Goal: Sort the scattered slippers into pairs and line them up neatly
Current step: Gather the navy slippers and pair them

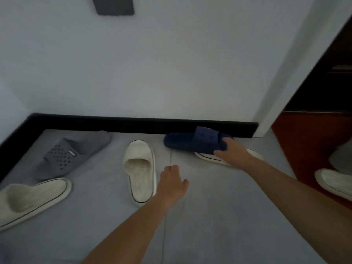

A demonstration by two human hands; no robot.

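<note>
Heel of navy slipper (192,143) clasped in right grip (232,153) (atop white slipper (206,157)); left grip (171,185) loose, empty, beside cream slipper (140,168).

Both my forearms are bare, reaching forward and down. Right arm stretched furthest. My right hand (233,152) is palm down, fingers (226,142) curled over the end of the navy slipper (190,143), gripping it. My left hand (171,184) is nearer me, back up, fingers loosely curled under, thumb out right — holding nothing.
</note>
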